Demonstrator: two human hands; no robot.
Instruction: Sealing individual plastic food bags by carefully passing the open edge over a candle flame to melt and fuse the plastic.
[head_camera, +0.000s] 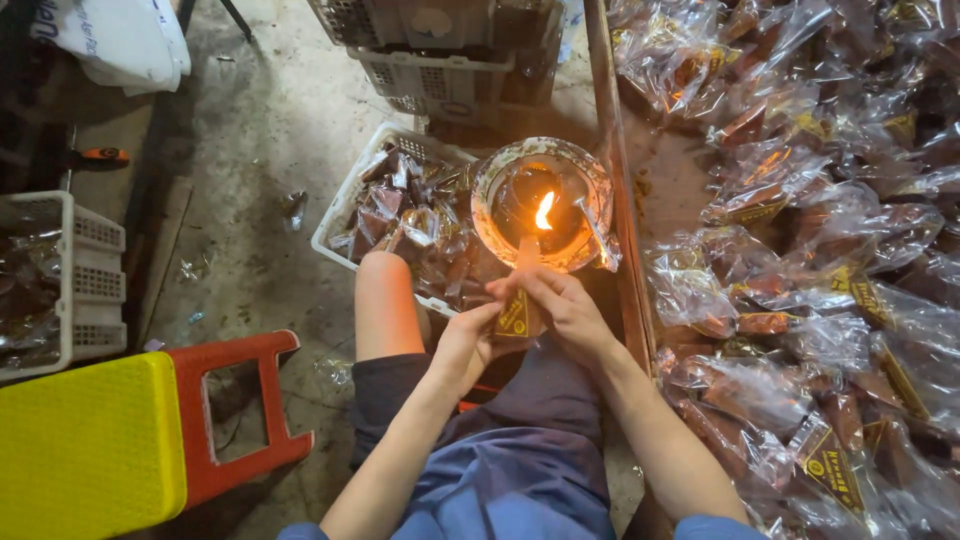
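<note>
Head view: a yellow-topped red stool stands at far left, then a white basket of wrapped sweets. The left hand and right hand both pinch a small clear packet, its top at the candle flame in a round tin. Sealed packets pile rightward.

Dim daylight, warm flame glow, glare on plastic bags
</note>
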